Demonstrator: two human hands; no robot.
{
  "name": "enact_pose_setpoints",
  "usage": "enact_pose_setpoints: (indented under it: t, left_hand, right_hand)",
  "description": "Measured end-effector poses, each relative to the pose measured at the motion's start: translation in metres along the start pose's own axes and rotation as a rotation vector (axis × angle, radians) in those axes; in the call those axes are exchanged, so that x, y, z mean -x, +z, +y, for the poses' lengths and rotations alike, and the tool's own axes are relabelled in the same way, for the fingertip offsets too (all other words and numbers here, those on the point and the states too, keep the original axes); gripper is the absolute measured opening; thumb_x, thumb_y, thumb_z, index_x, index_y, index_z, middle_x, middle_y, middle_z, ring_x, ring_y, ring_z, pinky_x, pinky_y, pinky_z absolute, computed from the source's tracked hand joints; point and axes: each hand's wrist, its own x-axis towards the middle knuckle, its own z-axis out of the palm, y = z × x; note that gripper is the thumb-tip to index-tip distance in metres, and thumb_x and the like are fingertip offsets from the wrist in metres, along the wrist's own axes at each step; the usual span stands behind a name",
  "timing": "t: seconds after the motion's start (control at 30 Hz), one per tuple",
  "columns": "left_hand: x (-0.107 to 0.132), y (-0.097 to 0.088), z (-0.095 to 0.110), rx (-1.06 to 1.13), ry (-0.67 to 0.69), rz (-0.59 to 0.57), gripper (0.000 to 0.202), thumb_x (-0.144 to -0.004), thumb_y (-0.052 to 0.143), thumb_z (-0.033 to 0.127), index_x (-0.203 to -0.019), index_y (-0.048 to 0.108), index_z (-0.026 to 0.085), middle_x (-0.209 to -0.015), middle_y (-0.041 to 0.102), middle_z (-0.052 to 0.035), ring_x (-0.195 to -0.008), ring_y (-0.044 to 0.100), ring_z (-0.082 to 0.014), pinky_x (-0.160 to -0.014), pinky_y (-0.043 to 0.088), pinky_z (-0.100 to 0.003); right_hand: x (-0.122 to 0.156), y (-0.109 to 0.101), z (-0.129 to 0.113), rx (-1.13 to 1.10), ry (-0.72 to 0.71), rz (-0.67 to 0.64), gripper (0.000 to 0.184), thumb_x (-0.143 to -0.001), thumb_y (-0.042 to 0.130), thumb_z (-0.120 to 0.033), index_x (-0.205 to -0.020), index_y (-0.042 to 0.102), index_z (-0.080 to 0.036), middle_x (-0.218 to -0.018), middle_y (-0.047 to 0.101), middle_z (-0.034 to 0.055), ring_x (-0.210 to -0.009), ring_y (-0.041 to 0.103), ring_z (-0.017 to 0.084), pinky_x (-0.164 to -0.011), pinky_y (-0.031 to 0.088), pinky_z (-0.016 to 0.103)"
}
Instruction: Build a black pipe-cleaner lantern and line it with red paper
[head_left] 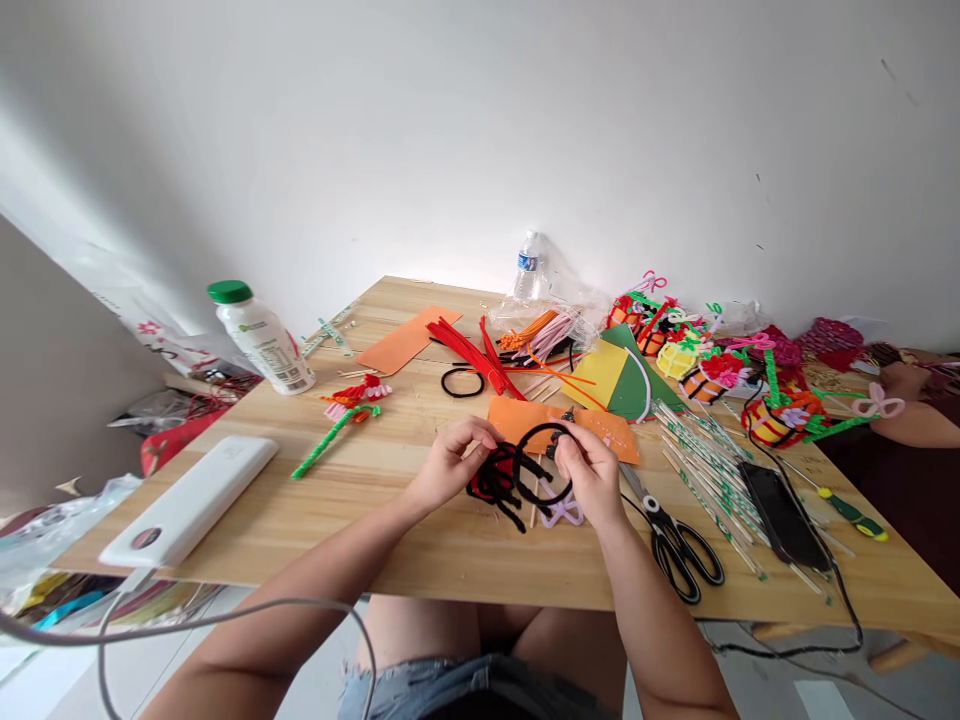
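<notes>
My right hand [592,468] held a fuzzy black ring [517,468] over the wooden table [390,565], with thumb and fingers pinched together on its upper right part. My left hand [456,462] was to the left of it, its thumb and fingertips closed on a red-and-black piece [497,475], whose black strands hung down near the ring. Whether these two things touched, I could not tell. A purple looped shape [564,510] was seen just below the ring, and an orange sheet [607,432] lay behind. Several containers were around me. The white bottle [266,348] stood at the left, closed by its green cap [229,291], and its wall did not let me see the content. The clear bottle [528,263] stood by the wall; its level of liquid I could not make out. A crumpled clear plastic bag [592,322] was beside orange and pale stems [536,330], but whether it wrapped them was not clear. At the right, small fuzzy pots, such as the yellow pot [675,360] and the orange-and-black pot [703,387], stood among colourful flowers [724,370], and the latter had red ones at its top. The scissors [660,530] lay near my right forearm.
</notes>
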Motion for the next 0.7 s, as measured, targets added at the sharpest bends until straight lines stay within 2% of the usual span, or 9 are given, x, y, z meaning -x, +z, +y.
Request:
enact_pose_setpoints:
  t: [0.1, 0.2, 0.27, 0.33, 0.4, 0.5, 0.57, 0.7]
  left_hand:
    - [-0.001, -0.004, 0.008, -0.153, 0.197, -0.140, 0.019, -0.091, 0.044, 0.015, -0.088, 0.063, 0.017, -0.098, 0.064, -0.0112, -0.095, 0.063, -0.0186, -0.083, 0.051, -0.036]
    - [-0.003, -0.008, 0.019, -0.165, 0.351, -0.307, 0.021, -0.087, 0.044, 0.012, -0.101, 0.060, 0.018, -0.106, 0.062, -0.0135, -0.106, 0.059, -0.0222, -0.090, 0.049, -0.042]
    - [-0.003, -0.009, 0.024, -0.185, 0.418, -0.400, 0.027, -0.084, 0.048, 0.012, -0.107, 0.057, 0.019, -0.109, 0.063, -0.0135, -0.107, 0.058, -0.0234, -0.096, 0.045, -0.048]
    - [-0.003, -0.009, 0.025, -0.224, 0.443, -0.443, 0.030, -0.081, 0.049, 0.010, -0.108, 0.057, 0.019, -0.107, 0.065, -0.0120, -0.105, 0.059, -0.0231, -0.100, 0.042, -0.050]
    - [-0.003, -0.007, 0.022, -0.250, 0.428, -0.435, 0.030, -0.079, 0.048, 0.007, -0.105, 0.058, 0.020, -0.100, 0.068, -0.0099, -0.102, 0.060, -0.0224, -0.098, 0.044, -0.049]
    - [-0.002, -0.005, 0.013, -0.257, 0.313, -0.338, 0.030, -0.079, 0.045, 0.004, -0.100, 0.060, 0.019, -0.097, 0.069, -0.0095, -0.101, 0.061, -0.0217, -0.091, 0.049, -0.043]
    - [-0.002, -0.006, 0.007, -0.243, 0.217, -0.284, 0.034, -0.078, 0.042, 0.001, -0.100, 0.061, 0.018, -0.101, 0.069, -0.0101, -0.102, 0.061, -0.0208, -0.090, 0.051, -0.041]
    - [-0.004, -0.009, 0.002, -0.195, 0.150, -0.276, 0.037, -0.068, 0.041, -0.003, -0.086, 0.065, 0.017, -0.105, 0.071, -0.0093, -0.101, 0.062, -0.0206, -0.088, 0.051, -0.041]
  right_hand:
    - [-0.003, 0.005, 0.000, -0.152, 0.054, -0.044, 0.031, -0.089, 0.056, -0.045, -0.097, 0.067, -0.017, -0.048, 0.037, -0.0076, -0.043, 0.037, 0.008, -0.044, 0.030, 0.023]
    - [-0.007, 0.005, 0.001, -0.298, 0.116, -0.046, 0.027, -0.086, 0.059, -0.042, -0.082, 0.067, -0.017, -0.047, 0.034, -0.0080, -0.042, 0.038, 0.008, -0.042, 0.028, 0.022]
    - [-0.008, 0.002, 0.000, -0.341, 0.147, -0.057, 0.026, -0.083, 0.062, -0.041, -0.075, 0.067, -0.017, -0.047, 0.031, -0.0078, -0.042, 0.036, 0.008, -0.041, 0.025, 0.022]
    - [-0.008, -0.002, -0.003, -0.297, 0.171, -0.123, 0.026, -0.080, 0.064, -0.040, -0.070, 0.067, -0.016, -0.049, 0.032, -0.0068, -0.044, 0.033, 0.007, -0.040, 0.023, 0.021]
    - [-0.007, -0.006, -0.008, -0.177, 0.163, -0.234, 0.027, -0.079, 0.065, -0.038, -0.062, 0.066, -0.016, -0.055, 0.038, -0.0043, -0.048, 0.035, 0.008, -0.043, 0.029, 0.021]
    - [-0.006, -0.009, -0.013, -0.012, 0.096, -0.375, 0.031, -0.079, 0.066, -0.036, -0.055, 0.063, -0.017, -0.064, 0.044, -0.0011, -0.062, 0.045, 0.012, -0.060, 0.046, 0.025]
    - [-0.007, -0.010, -0.013, 0.064, 0.066, -0.391, 0.029, -0.078, 0.065, -0.036, -0.056, 0.064, -0.017, -0.065, 0.045, -0.0006, -0.066, 0.047, 0.013, -0.068, 0.049, 0.028]
    - [-0.010, -0.011, -0.010, 0.257, 0.153, -0.303, 0.024, -0.077, 0.063, -0.034, -0.065, 0.072, -0.016, -0.062, 0.054, 0.0002, -0.063, 0.050, 0.014, -0.065, 0.045, 0.026]
